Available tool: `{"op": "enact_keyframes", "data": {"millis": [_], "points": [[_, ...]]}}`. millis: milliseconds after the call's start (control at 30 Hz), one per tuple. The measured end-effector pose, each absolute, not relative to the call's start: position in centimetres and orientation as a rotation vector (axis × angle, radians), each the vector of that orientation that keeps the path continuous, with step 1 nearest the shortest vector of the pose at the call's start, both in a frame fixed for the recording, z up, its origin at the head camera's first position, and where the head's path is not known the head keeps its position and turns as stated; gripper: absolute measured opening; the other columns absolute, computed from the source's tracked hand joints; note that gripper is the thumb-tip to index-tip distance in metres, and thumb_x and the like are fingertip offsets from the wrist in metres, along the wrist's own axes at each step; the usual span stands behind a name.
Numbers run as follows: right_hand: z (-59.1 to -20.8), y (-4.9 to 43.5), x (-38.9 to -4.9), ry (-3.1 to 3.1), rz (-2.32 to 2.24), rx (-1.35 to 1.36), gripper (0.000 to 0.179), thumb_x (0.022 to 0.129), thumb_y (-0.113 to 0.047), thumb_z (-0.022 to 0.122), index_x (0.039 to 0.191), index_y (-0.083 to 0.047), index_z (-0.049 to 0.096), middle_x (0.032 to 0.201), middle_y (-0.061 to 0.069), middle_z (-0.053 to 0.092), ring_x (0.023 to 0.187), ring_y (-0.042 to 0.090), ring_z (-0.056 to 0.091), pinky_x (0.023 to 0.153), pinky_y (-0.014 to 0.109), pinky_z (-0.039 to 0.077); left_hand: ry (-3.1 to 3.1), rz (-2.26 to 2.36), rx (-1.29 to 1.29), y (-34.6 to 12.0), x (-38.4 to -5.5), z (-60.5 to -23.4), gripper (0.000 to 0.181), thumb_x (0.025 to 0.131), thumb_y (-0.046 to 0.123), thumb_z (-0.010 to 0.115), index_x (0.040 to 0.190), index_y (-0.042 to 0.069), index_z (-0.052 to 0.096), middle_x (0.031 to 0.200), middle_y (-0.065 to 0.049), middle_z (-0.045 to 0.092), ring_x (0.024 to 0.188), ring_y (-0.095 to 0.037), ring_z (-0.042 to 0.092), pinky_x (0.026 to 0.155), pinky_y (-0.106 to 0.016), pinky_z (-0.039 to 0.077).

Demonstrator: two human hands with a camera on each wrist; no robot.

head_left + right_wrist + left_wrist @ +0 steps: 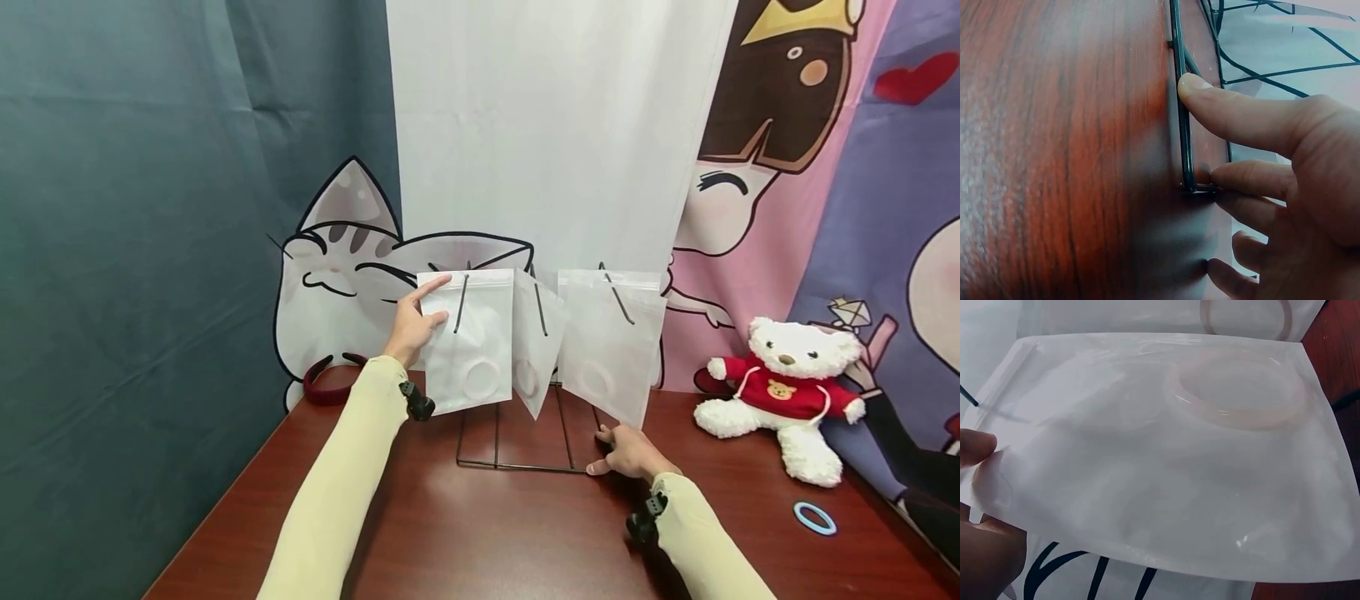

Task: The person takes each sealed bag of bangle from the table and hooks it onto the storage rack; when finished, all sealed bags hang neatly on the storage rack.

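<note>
A black wire rack (525, 468) stands on the table with white zip bags hanging from its hooks. My left hand (411, 329) pinches the upper left edge of the leftmost zip bag (467, 354), thumb in front and fingers behind. A pale bangle (1225, 417) shows through that bag. The middle bag (531, 350) hangs turned at an angle, and the right bag (611, 358) tilts slightly; each has a round shape inside. At the rack's front right base corner, my right hand (630, 454) holds the wire, its thumb (1200, 94) on the front bar and fingers along the side.
A white teddy bear (783, 383) in a red hoodie sits on the right, with a light blue ring (798, 512) in front of it. Behind the rack on the left lies a dark red headband (318, 395). Printed curtains (555, 125) close off the back.
</note>
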State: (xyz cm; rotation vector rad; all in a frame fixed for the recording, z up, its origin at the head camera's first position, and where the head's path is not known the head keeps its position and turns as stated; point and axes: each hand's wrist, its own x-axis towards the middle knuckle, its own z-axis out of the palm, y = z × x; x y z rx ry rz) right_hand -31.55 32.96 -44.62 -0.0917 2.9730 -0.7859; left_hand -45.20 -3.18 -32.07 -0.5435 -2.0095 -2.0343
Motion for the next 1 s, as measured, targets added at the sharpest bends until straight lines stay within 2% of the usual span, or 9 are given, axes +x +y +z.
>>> {"op": "enact_keyframes", "data": {"millis": [200, 533, 900, 1000], "points": [[-44.6, 33.2, -31.4, 2.962, -0.796, -0.06, 0.075, 0.079, -0.018, 0.093, 0.139, 0.013, 0.061, 0.15, 0.033, 0.053, 0.149, 0.055, 0.035, 0.119, 0.062, 0.038, -2.034, -1.989, -0.554, -2.9, -45.7, -31.9, 0.067, 0.086, -0.017, 0.062, 0.144, 0.016, 0.068, 0.161, -0.004, 0.053, 0.154, -0.019, 0.038, 0.121, -0.04, 0.037], [-44.6, 33.4, -31.4, 2.971, -0.798, -0.055, 0.075, 0.078, -0.018, 0.094, 0.138, 0.013, 0.062, 0.15, 0.032, 0.053, 0.149, 0.056, 0.035, 0.12, 0.062, 0.037, -2.095, -1.905, -0.617, -2.8, -46.0, -31.5, 0.065, 0.089, -0.015, 0.064, 0.146, 0.016, 0.066, 0.164, -0.004, 0.05, 0.159, -0.022, 0.032, 0.128, -0.047, 0.029], [-44.5, 33.2, -31.5, 2.957, -0.779, -0.059, 0.075, 0.08, -0.02, 0.093, 0.14, 0.012, 0.061, 0.152, 0.031, 0.052, 0.15, 0.057, 0.031, 0.12, 0.062, 0.036, -2.106, -1.843, -0.662, -3.8, -45.6, -32.0, 0.068, 0.089, -0.015, 0.064, 0.149, 0.017, 0.063, 0.166, -0.005, 0.047, 0.157, -0.026, 0.035, 0.125, -0.05, 0.033], [-44.4, 33.1, -31.6, 2.953, -0.777, -0.055, 0.075, 0.08, -0.021, 0.093, 0.14, 0.011, 0.061, 0.153, 0.03, 0.051, 0.15, 0.057, 0.031, 0.12, 0.063, 0.037, -2.103, -1.829, -0.678, -4.4, -45.4, -32.3, 0.07, 0.088, -0.016, 0.063, 0.15, 0.016, 0.061, 0.166, -0.006, 0.046, 0.143, -0.024, 0.05, 0.113, -0.043, 0.045]]}}
